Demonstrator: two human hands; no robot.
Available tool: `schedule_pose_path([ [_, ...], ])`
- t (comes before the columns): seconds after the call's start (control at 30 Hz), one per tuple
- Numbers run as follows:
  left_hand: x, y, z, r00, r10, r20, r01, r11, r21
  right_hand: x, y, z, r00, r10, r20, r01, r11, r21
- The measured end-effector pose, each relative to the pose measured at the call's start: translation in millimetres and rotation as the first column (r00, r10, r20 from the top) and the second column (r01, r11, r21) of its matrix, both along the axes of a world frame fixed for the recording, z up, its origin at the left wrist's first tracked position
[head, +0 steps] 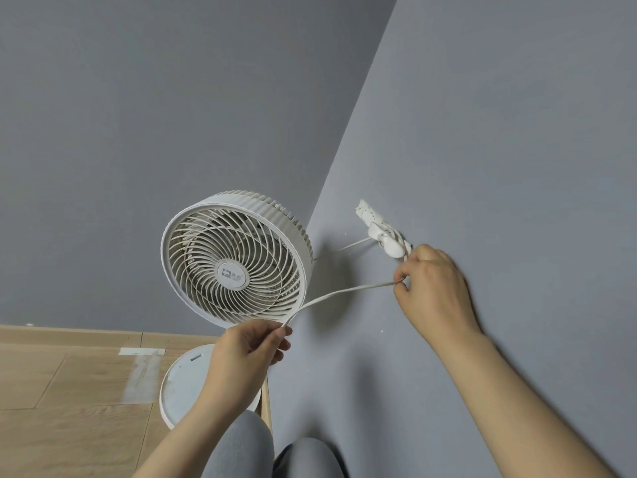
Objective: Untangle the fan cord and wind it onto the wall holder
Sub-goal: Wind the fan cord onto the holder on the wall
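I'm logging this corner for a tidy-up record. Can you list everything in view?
fan: one, white, in the corner, round base on the floor
wall holder: one, white, on the right-hand wall
cord: one, white, stretched between both hands, part wound on the wall holder
walls: two, grey, meeting behind the fan
floor: one, light wood, lower left
tape strip: one, whitish, on the floor left of the fan base
knees: two, grey trousers, bottom centre
left hand: one, pinching the cord below the fan
right hand: one, pinching the cord just below the wall holder

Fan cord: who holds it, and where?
Yes: the left hand pinches the cord lower down, the right hand pinches it near the wall holder.
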State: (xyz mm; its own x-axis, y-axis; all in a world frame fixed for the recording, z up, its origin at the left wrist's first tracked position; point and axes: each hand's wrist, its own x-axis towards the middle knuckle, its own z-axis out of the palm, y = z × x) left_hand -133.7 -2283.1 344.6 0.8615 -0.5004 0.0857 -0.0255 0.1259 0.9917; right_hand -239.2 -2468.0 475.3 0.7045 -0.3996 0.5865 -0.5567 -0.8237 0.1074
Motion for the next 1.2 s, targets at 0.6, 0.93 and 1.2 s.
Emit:
schedule_pose_path([
  [0.6, 2, -8, -16, 0.998, -0.062, -0.026, 0.064, 0.990, 0.128, 18, -5, -66, 1.000, -0.005, -0.029, 0.011, 0.975, 0.223],
  [0.93, 10, -15, -22, 0.975, -0.128, -0.180, 0.152, 0.980, 0.126, 45, -12, -80, 0.998, 0.030, -0.047, -0.017, 0.965, 0.261],
  [1.2, 20, -19, -23, 0.969, -0.158, -0.192, 0.188, 0.971, 0.150, 59, -17, -79, 0.992, 0.115, -0.050, -0.096, 0.955, 0.279],
])
